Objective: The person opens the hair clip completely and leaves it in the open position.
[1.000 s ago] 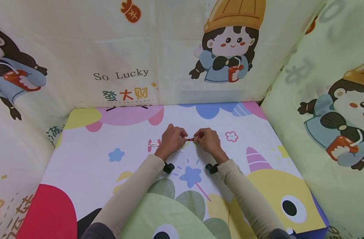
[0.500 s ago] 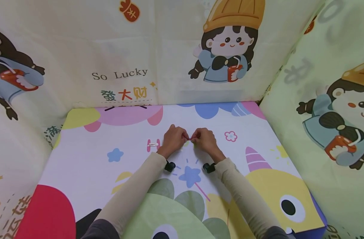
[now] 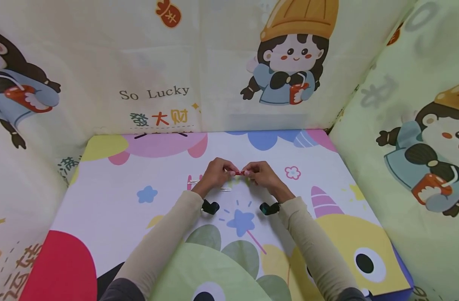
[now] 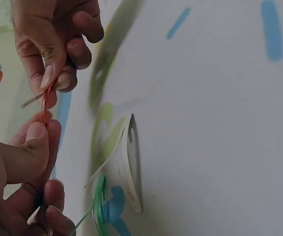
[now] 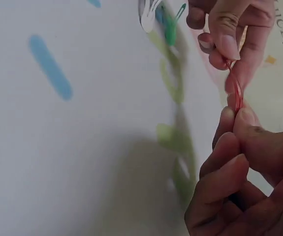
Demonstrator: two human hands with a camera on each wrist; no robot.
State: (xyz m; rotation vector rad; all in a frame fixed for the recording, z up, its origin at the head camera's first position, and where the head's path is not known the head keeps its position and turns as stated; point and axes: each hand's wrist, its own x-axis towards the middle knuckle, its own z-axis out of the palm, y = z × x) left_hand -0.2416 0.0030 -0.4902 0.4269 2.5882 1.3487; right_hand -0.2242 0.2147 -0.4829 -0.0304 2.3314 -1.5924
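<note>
Between my two hands is a slim red snap hair clip (image 3: 239,173), its ends pinched on either side. My left hand (image 3: 216,173) grips one end between thumb and fingertips; my right hand (image 3: 265,173) pinches the other. In the left wrist view a thin tongue sticks out from the red clip (image 4: 45,105) by the right fingertips. Below the hands, a white snap clip (image 4: 131,169) lies on the printed tabletop with its tongue splayed. Beside it shows a green clip (image 4: 100,204), partly cut off; whether it touches the left hand I cannot tell.
Another pale clip (image 3: 193,182) lies left of the left hand, partly behind it. The cartoon-printed table cover (image 3: 112,200) spreads around the forearms. Printed fabric walls (image 3: 214,83) rise at the back and both sides.
Both wrists have spread slightly apart and turned, while the fingertips stay together on the red clip. More of the white clip beneath the left hand now shows.
</note>
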